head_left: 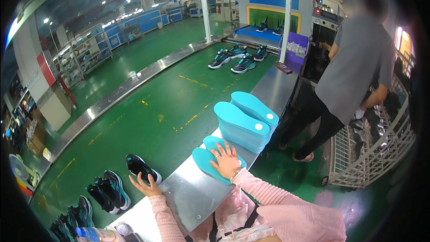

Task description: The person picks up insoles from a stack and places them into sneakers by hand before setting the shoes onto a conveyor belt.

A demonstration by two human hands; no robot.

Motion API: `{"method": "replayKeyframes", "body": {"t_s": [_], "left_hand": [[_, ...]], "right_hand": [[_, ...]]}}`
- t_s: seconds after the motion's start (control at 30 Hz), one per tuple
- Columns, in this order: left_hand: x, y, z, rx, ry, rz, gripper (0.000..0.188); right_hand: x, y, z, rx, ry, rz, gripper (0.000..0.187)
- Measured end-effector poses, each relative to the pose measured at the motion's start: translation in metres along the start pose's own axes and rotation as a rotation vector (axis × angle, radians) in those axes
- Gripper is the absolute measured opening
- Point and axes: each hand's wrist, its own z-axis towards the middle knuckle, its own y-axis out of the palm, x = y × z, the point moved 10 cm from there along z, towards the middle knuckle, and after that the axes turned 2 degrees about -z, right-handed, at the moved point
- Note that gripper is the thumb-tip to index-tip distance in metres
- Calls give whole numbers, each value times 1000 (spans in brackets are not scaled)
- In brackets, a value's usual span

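Observation:
My right hand point(225, 160) lies flat with spread fingers on two teal insoles point(202, 157) resting on the steel ledge point(192, 192) beside the belt. Just beyond them stand two tall stacks of teal insoles point(244, 123). My left hand point(145, 184) is open, palm up, holding nothing, hovering at the belt's near edge right next to a black sneaker with teal trim point(141, 167). Both forearms wear pink sleeves.
A wide green conveyor belt point(161, 107) carries a sneaker pair point(109, 192) near me and several sneakers point(237, 58) far off. A person in grey point(354, 67) stands at right by a wire rack point(371, 152). A bottle point(96, 234) lies at the lower left.

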Motion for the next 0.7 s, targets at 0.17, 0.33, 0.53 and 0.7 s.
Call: {"method": "replayKeyframes", "body": {"t_s": [0.17,0.33,0.53,0.7], "left_hand": [[-19,12,-10,-110,-102,44,36],[-9,25,-7,-168,-83,39,36],[-8,29,-3,-200,-112,28,36],[-4,30,1,-222,-112,22,36]], "right_hand": [[-5,-7,-2,32,-9,5,42],[-15,-94,4,311,-88,477,24],[-50,-168,80,298,-294,842,14],[-33,-125,187,181,-274,423,27]]}}
